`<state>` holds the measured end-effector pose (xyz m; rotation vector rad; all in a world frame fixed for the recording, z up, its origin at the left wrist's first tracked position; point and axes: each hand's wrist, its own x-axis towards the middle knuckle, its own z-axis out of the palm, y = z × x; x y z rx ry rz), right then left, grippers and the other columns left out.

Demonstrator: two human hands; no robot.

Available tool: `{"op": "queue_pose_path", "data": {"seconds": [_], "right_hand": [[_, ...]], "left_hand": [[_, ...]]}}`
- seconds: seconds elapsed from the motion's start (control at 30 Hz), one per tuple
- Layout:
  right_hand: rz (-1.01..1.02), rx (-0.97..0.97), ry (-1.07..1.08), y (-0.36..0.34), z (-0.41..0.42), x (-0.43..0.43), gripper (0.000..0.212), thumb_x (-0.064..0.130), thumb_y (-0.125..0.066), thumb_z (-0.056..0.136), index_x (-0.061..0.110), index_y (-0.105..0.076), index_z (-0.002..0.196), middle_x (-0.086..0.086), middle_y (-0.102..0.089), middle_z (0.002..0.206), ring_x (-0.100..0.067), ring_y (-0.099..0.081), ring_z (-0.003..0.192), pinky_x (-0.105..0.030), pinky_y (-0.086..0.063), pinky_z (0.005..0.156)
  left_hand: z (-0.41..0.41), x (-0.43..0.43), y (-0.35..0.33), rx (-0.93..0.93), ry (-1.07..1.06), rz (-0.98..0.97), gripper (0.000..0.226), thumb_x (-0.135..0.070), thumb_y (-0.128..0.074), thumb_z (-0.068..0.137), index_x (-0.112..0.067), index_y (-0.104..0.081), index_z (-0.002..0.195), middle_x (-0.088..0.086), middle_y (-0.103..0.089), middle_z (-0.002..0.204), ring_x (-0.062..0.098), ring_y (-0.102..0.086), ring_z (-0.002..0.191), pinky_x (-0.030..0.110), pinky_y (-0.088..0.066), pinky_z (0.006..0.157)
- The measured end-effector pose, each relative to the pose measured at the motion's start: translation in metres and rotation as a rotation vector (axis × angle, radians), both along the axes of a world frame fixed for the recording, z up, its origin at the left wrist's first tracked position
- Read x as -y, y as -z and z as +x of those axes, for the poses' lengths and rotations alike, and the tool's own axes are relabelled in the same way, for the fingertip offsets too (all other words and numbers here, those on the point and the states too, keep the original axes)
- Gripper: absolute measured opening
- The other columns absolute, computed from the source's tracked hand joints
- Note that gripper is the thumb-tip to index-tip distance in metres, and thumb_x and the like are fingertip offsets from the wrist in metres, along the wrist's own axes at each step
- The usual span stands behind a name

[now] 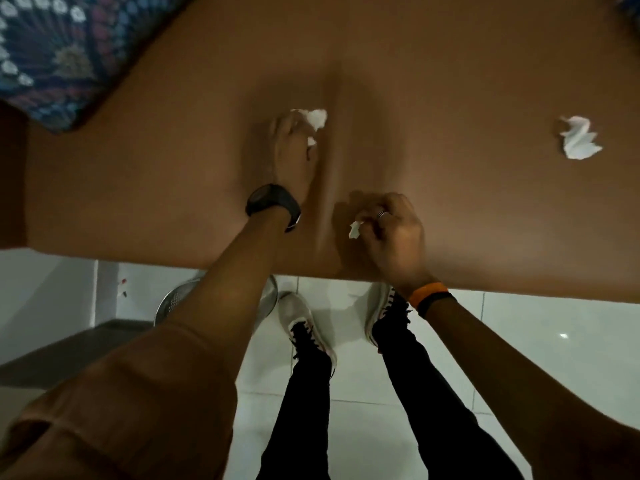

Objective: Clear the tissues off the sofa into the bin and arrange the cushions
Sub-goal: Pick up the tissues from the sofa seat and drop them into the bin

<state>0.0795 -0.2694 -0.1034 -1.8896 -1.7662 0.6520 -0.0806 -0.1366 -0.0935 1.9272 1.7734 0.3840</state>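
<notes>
Brown sofa seat [450, 81]: left hand [291, 150] closing on tissue [313, 119]; right hand [391, 230] pinching scrap [354, 230]. Risk: overlooking far-right tissue [578, 138]; loose pinch dropping scrap.

Glossy white tiled floor [519, 341], dim light

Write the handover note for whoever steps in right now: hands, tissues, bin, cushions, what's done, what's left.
Left hand: closing on a crumpled tissue mid-sofa, blurred.
Right hand: shut on a small tissue scrap near the sofa's front edge.
One loose tissue lies far right on the seat.
Metal bin sits on the floor, left of the feet.
Patterned cushion lies at upper left.
Left: bin all three tissues, then arrange the cushions.
</notes>
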Motion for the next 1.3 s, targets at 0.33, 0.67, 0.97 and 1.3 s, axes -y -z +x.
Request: {"op": "queue_pose_path", "data": {"seconds": [0.33, 0.67, 0.97, 1.3], "right_hand": [[0.069, 0.042, 0.578, -0.034, 0.196, -0.052, 0.015, -0.002, -0.051, 0.096, -0.012, -0.061, 0.096, -0.004, -0.058, 0.103, -0.002, -0.058, 0.09, -0.029, -0.047, 0.083], [-0.093, 0.185, 0.484, -0.023, 0.224, -0.068, 0.016, 0.005, -0.06, 0.09, -0.001, -0.075, 0.091, -0.019, -0.07, 0.109, -0.036, -0.066, 0.098, -0.04, -0.051, 0.082], [-0.1, -0.201, 0.21, -0.044, 0.003, -0.027, 0.018, -0.004, -0.068, 0.086, 0.004, -0.08, 0.099, -0.012, -0.076, 0.105, -0.028, -0.072, 0.087, -0.038, -0.06, 0.081], [-0.233, -0.165, -0.463, 0.032, -0.247, 0.077, 0.013, -0.003, -0.066, 0.089, -0.006, -0.076, 0.097, -0.02, -0.073, 0.108, -0.035, -0.07, 0.102, -0.042, -0.059, 0.09]], "left_hand": [[0.185, 0.002, -0.034, 0.269, 0.128, -0.038, 0.02, -0.007, -0.06, 0.097, 0.003, -0.071, 0.085, 0.022, -0.068, 0.093, 0.032, -0.064, 0.088, 0.03, -0.046, 0.073], [0.235, 0.014, -0.003, 0.328, 0.147, -0.029, 0.009, -0.007, -0.064, 0.094, -0.006, -0.073, 0.095, 0.011, -0.071, 0.098, 0.025, -0.066, 0.097, 0.029, -0.053, 0.079], [0.07, 0.094, -0.031, 0.353, -0.347, 0.051, 0.005, -0.008, -0.07, 0.09, -0.008, -0.074, 0.088, 0.01, -0.074, 0.093, 0.028, -0.066, 0.091, 0.039, -0.055, 0.082], [-0.186, 0.242, 0.033, 0.332, -0.851, -0.122, 0.009, 0.005, -0.063, 0.091, -0.002, -0.069, 0.093, 0.015, -0.073, 0.099, 0.023, -0.066, 0.09, 0.019, -0.055, 0.083]]}}
